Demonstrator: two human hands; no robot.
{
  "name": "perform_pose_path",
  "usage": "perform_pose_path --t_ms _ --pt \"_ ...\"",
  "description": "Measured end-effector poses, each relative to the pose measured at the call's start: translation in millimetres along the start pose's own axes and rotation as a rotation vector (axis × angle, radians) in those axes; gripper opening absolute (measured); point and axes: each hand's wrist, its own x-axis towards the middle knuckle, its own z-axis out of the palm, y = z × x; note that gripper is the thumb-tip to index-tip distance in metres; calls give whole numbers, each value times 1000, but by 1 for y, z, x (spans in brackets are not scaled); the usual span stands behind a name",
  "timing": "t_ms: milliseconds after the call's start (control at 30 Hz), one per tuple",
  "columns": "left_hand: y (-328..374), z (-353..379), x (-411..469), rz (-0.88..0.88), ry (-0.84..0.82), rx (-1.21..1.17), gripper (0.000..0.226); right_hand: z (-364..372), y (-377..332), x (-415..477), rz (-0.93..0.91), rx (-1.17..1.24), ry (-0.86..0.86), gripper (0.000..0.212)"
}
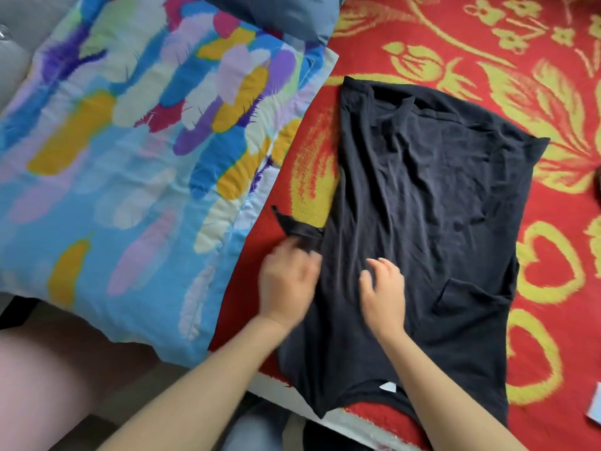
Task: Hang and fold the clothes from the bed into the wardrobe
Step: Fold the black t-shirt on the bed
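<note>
A red bedspread [487, 43] with yellow flowers lies beyond and right of the fingers [388, 266], a feather-print quilt [130, 157] left of them, a grey-blue pillow [292, 14] beyond it.

The shirt [422, 190] lies spread on the bedspread [536, 76], with the quilt [130, 157] just to its left and a pillow [286, 14] behind the quilt. Of the 2 hands on the shirt's near half, the left hand [286, 281] is at its left edge, against a sleeve [296, 227] sticking out leftward, and the right hand [383, 294] is just to its right.
</note>
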Motion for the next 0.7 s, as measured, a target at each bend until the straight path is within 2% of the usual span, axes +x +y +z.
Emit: perform_pose_path --t_ms 67,100,167,200,267,333,400,467,600,700 --pt "37 18 -29 393 -348 37 28 -15 30 3 211 169 55 37" --pt "46 29 -48 436 -566 117 36 -23 46 0 339 237 18 35" --pt "50 38 -70 244 -904 320 65 -34 68 -6 634 433 -96 39" --pt "47 41 -78 145 -941 374 76 -39 79 -10 772 616 -143 46" --pt "27 42 -90 35 -978 522 85 -44 95 -15 911 830 -194 51" --pt "7 38 -101 -158 -1044 602 77 -42 100 -18 885 737 -245 36" --pt "-6 33 -104 -296 -952 635 70 -34 105 -21 819 595 -228 27" --pt "-16 30 -102 -448 -838 569 63 -23 103 -24 784 537 -228 41" --pt "-29 36 -102 -675 -840 363 46 -10 100 -28 789 461 -242 62" --pt "-34 37 -101 -844 -717 180 19 -5 91 -28 743 324 -214 77"
